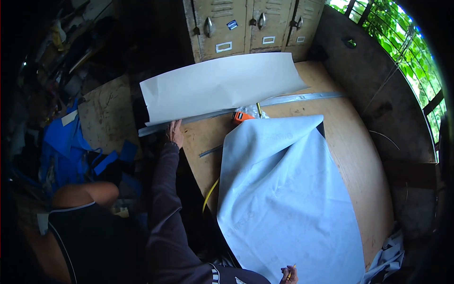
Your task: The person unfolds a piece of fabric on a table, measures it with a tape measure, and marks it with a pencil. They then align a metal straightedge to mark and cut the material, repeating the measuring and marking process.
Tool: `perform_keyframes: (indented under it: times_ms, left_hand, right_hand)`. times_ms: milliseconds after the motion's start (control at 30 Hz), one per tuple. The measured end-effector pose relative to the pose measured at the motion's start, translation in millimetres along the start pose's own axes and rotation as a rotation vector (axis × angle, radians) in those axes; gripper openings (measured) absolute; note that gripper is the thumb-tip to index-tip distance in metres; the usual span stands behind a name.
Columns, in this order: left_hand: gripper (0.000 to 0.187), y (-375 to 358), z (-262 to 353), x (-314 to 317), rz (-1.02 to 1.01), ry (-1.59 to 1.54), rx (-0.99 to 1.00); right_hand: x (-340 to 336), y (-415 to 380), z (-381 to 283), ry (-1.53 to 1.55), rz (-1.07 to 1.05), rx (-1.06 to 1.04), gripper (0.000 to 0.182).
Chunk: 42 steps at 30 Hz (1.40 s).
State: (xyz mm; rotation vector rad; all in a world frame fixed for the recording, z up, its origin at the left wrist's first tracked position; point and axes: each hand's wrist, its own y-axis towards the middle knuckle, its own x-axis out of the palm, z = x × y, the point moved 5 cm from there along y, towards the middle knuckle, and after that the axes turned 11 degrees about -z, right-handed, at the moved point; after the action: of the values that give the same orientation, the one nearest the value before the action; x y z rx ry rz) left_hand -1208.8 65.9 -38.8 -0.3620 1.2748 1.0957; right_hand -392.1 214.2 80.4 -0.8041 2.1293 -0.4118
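Right hand (293,275) at the bottom edge of the frame, fingers closed round a slim yellow pencil (289,274).
Just beside it, a wrinkled pale-blue sheet of soft material (283,203) covers the lower centre, its upper end folded over, on a light-brown wooden table (347,142). Left of centre, the dark-sleeved left hand (175,135) reaches to the lower edge of a broad, curling white sheet (220,85) and a long, flat silver metal strip (305,97); whether it grips or only presses, I can't tell from here. Between the two sheets sits a small orange-and-black object (241,116) (quite the brightest thing on the table). Beige metal lockers (241,26) stand at upper centre; another person in a black sleeveless top (97,241) is at lower left.
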Motion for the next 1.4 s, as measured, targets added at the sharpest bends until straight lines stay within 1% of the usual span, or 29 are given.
perform_keyframes:
  times_ms: [33,67,100,133,167,200,300,400,433,533,567,667,700,733,800,833,867,933,967,1000,1033,1067,1133,1233,1333,1367,1400]
  left_hand:
    - [0.057,10.6,10.0,-9.1,-0.054,0.051,-0.01]
    - [0.062,21.0,19.9,-14.8,-0.106,0.103,-0.015]
    - [0.063,29.8,22.5,-11.9,-0.256,0.093,-0.074]
    - [0.061,38.3,15.3,5.9,-0.409,0.127,-0.142]
    - [0.063,45.3,9.7,14.0,-0.471,0.127,-0.157]
    - [0.065,50.0,4.1,21.0,-0.533,0.128,-0.17]
    - [0.065,61.7,-2.9,29.4,-0.415,0.214,-0.091]
    - [0.062,73.9,-3.8,15.2,-0.429,0.26,0.002]
    - [0.055,75.5,-1.4,3.2,-0.32,0.293,0.094]
    - [0.05,87.4,23.8,-56.0,-0.292,0.343,0.195]
    - [0.042,92.0,31.6,-76.3,-0.285,0.32,0.239]
    - [0.036,100.5,61.1,-133.5,-0.309,0.203,0.307]
    - [0.042,102.9,72.7,-151.8,-0.307,0.156,0.295]
    - [0.043,100.4,83.6,-166.0,-0.398,0.084,0.235]
    - [0.047,89.0,114.5,-187.6,-0.584,-0.065,0.123]
    - [0.053,75.4,122.8,-187.3,-0.723,-0.261,-0.085]
    - [0.062,65.2,128.8,-186.5,-0.909,-0.289,-0.175]
    - [0.073,38.6,151.4,-191.0,-1.05,-0.242,-0.256]
    - [0.075,20.9,166.8,-198.9,-1.099,-0.25,-0.269]
    - [0.077,-0.1,191.7,-213.9,-1.143,-0.259,-0.278]
    - [0.077,-8.1,188.8,-202.2,-1.172,-0.352,-0.278]
    - [0.076,-25.5,212.3,-216.3,-1.147,-0.434,-0.276]
    - [0.066,-41.4,221.3,-215.4,-1.255,-0.47,-0.305]
    - [0.069,-70.4,280.3,-252.4,-1.124,-0.378,-0.198]
    - [0.063,-81.2,329.7,-271.3,-1.098,-0.403,-0.149]
    - [0.059,-92.7,350.6,-273.7,-1.168,-0.439,-0.113]
    - [0.058,-107.3,369.7,-272.1,-1.213,-0.388,-0.074]
  right_hand:
    - [3.1,2.8,-1.9,-0.068,-0.01,0.015,0.035]
    - [7.3,4.2,-0.6,-0.064,-0.029,0.012,0.034]
    - [12.2,4.3,2.7,-0.058,-0.046,0.01,0.034]
    - [18.7,4.4,3.6,-0.049,-0.064,0.007,0.034]
    - [20.4,0.6,-13.7,-0.031,-0.039,0.001,0.033]
    - [24.1,-1.8,-14.2,-0.04,-0.03,0.013,0.033]
    - [33.2,-4.3,-4.8,-0.057,-0.023,0.044,0.033]
    - [35.0,-7.3,14.3,-0.036,-0.047,0.059,0.035]
    - [37.7,-6.4,22.5,-0.007,-0.042,0.052,0.036]
    - [35.8,-5.3,24.7,0.017,-0.071,0.048,0.037]
    - [33.2,-3.4,19.8,0.017,-0.087,0.046,0.038]
    - [26.9,1.2,6.7,0.024,-0.087,-0.066,0.038]
    - [24.9,1.3,5.5,0.062,-0.086,-0.091,0.037]
    - [22.9,0.4,5.1,0.074,-0.073,-0.114,0.037]
    - [21.1,-2.7,11.6,0.103,-0.037,-0.151,0.036]
    - [21.3,-2.7,21.7,0.112,-0.044,-0.15,0.038]
    - [25.4,-0.7,36.7,0.143,-0.015,-0.196,0.031]
    - [37.0,-1.0,65.0,0.206,0.047,-0.289,0.016]
    - [38.3,-5.6,78.8,0.201,0.07,-0.303,0.012]
    - [43.1,-9.5,93.8,0.209,0.06,-0.31,0.013]
    - [46.9,-8.6,107.4,0.217,0.059,-0.324,0.014]
    - [50.1,-10.8,123.2,0.222,0.056,-0.334,0.014]
    - [51.6,-18.9,151.9,0.319,0.012,-0.358,0.016]
    - [42.0,-40.5,189.1,0.397,-0.027,-0.425,0.016]
    - [23.0,-71.4,231.7,0.348,0.086,-0.431,0.017]
    - [9.0,-89.3,235.0,0.305,0.112,-0.446,0.017]
    - [0.9,-102.4,244.1,0.311,0.103,-0.45,0.018]
